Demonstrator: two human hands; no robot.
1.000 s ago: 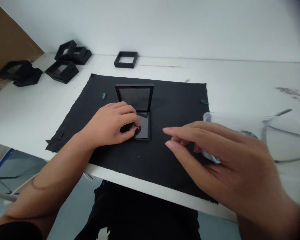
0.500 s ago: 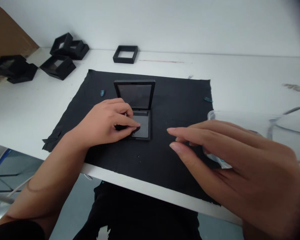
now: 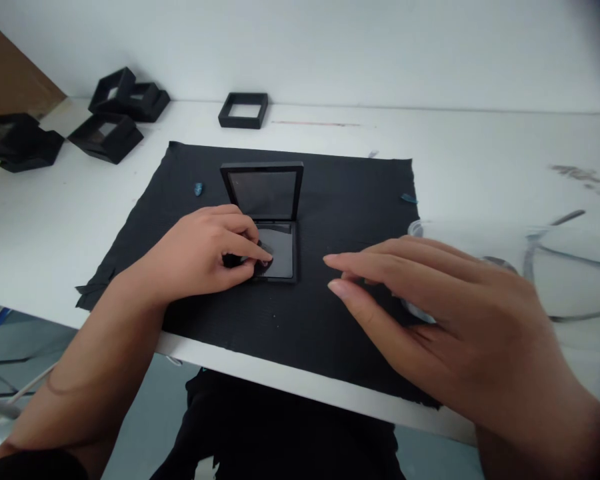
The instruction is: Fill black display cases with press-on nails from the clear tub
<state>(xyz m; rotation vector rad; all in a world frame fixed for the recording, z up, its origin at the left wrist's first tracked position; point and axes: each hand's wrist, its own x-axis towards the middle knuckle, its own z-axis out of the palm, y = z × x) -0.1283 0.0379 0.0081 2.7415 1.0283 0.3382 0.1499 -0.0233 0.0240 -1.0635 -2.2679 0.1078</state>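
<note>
A black hinged display case (image 3: 295, 257) stands open on a black cloth (image 3: 350, 187), with its framed lid (image 3: 265, 192) tilted up at the back. My left hand (image 3: 207, 250) lies over the left side of its base. Its index fingertip touches the clear film (image 3: 281, 243) inside, thumb apart below and the other fingers curled. A dark patch shows under that fingertip; I cannot tell whether it is a small object or a reflection. To the right, my right hand (image 3: 445, 303) hovers above the cloth, thumb and index finger apart, nothing between them.
Several black frame cases (image 3: 107, 137) are piled at the back left, and another black frame (image 3: 243, 110) lies near the wall. A small blue piece (image 3: 199, 189) sits on the cloth. Behind my right hand is a clear plastic container or bag (image 3: 485, 233), partly hidden. The white table's front edge (image 3: 280, 380) is close.
My left index fingertip has moved slightly down and away from the thumb on the film. My right hand has shifted a little left. The whole view has also shifted slightly.
</note>
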